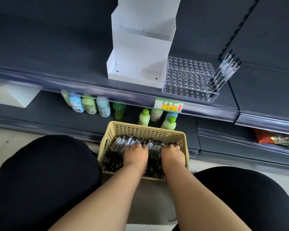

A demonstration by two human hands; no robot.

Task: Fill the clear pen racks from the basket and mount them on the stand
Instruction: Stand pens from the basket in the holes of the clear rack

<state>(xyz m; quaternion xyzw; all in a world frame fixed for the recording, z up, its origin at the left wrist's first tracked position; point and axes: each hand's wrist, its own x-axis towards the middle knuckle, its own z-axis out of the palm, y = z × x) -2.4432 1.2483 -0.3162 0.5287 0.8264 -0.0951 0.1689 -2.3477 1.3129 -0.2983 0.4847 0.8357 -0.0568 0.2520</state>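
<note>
A beige perforated basket (145, 129) full of black-capped pens (117, 147) sits low between my knees. My left hand (136, 155) and my right hand (173, 157) are side by side inside it, palms down. Their fingers curl into the pile round pens, and the fingertips are hidden. On the shelf above lie stacked clear pen racks (188, 77) with rows of round holes. A few pens (223, 72) stand in the top rack's right end. The white stepped stand (140, 52) is just left of the racks and holds nothing.
The dark shelf (57, 52) has a front rail with a yellow price tag (169, 105). Several green and blue bottles (90, 105) stand on the lower shelf behind the basket. A white box (15, 95) is at left. Orange packets (277, 139) lie at lower right.
</note>
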